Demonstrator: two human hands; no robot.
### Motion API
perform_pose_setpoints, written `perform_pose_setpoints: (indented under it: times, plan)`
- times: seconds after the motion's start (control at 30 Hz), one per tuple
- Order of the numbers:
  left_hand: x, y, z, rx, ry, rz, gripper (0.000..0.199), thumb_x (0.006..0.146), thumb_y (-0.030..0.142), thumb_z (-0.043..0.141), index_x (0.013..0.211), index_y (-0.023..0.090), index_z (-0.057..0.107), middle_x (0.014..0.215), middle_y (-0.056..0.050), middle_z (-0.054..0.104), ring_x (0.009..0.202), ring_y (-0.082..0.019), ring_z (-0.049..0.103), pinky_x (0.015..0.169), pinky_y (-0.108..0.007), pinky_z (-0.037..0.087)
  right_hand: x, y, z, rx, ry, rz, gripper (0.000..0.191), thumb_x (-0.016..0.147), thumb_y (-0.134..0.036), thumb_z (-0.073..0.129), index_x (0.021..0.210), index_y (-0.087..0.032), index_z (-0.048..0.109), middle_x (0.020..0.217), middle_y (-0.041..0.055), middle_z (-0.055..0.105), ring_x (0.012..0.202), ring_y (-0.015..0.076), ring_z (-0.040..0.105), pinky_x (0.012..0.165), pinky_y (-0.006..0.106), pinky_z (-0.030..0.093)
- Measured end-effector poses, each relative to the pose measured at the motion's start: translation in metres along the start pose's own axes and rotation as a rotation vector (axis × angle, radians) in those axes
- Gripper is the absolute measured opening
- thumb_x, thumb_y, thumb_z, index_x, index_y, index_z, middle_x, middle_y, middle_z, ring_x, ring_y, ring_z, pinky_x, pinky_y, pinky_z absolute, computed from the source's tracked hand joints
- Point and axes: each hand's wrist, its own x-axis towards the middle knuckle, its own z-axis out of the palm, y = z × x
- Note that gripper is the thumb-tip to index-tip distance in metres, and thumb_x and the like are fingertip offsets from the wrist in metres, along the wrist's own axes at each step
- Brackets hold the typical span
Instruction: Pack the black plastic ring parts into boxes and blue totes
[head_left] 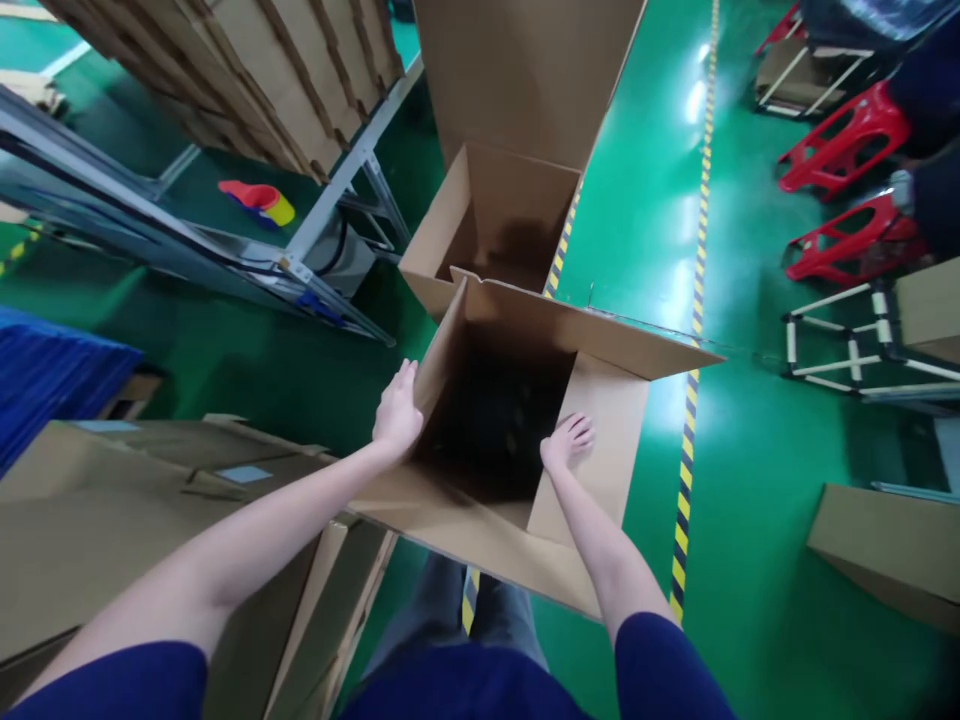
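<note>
An open cardboard box stands upright in front of my body, its inside dark and its flaps folded outward on the far, near and right sides. My left hand lies against the outer left side of the box, fingers stretched out along the cardboard. On the right flap my right hand rests palm down, with its fingers laid over the cardboard near the opening. Just beyond is a second open cardboard box, one tall flap standing up. The bottom of the nearer box is too dark to make out.
Large cartons lie at left, beside blue sheets. A metal-framed rack carries flattened cardboard. Red stools and a white pipe frame stand at right. Yellow-black tape marks the green floor.
</note>
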Motion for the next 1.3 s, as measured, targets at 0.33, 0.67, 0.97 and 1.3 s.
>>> perform_pose_setpoints:
  times: [0.33,0.67,0.97,1.3]
  plan:
    - [-0.03,0.041,0.093,-0.004,-0.193,-0.075,0.1,0.083,0.0,0.037,0.167,0.035,-0.004,0.173,-0.003,0.015,0.159,-0.028,0.018,0.129,-0.053,0.026,0.001,0.015,0.022,-0.087,0.095,-0.006,0.105,0.066,-0.016,0.049,0.164,-0.001,0.014,0.168,0.0318,0.012,0.157,0.0466,0.004,0.116,0.078,0.009]
    - [0.038,0.08,0.218,0.098,-0.607,-0.227,0.065,0.095,0.019,0.04,0.16,0.016,0.039,0.171,-0.016,0.017,0.157,-0.045,0.001,0.125,-0.066,0.017,-0.008,0.05,0.016,-0.377,-0.299,-0.642,0.074,0.096,-0.039,0.052,0.165,-0.02,0.03,0.172,0.0169,0.015,0.158,0.0441,0.004,0.118,0.077,-0.003]
    - [-0.013,0.0,0.038,0.031,-0.643,-0.08,0.051,0.091,0.039,0.053,0.14,0.032,0.065,0.146,-0.006,0.063,0.14,-0.033,0.053,0.12,-0.046,0.038,0.007,0.015,0.055,-0.328,-0.611,-1.294,0.06,0.103,-0.042,0.055,0.159,-0.043,0.035,0.17,0.002,0.026,0.158,0.0367,0.019,0.121,0.076,0.002]
    - [-0.168,-0.018,0.121,0.045,0.337,0.273,0.038,0.091,0.023,0.047,0.117,0.025,0.074,0.144,-0.008,0.062,0.158,-0.031,0.021,0.13,-0.06,0.011,0.036,-0.055,-0.02,-0.398,-0.518,-1.459,0.053,0.105,-0.05,0.045,0.154,-0.032,0.05,0.166,0.0065,0.036,0.155,0.034,0.027,0.127,0.061,0.014]
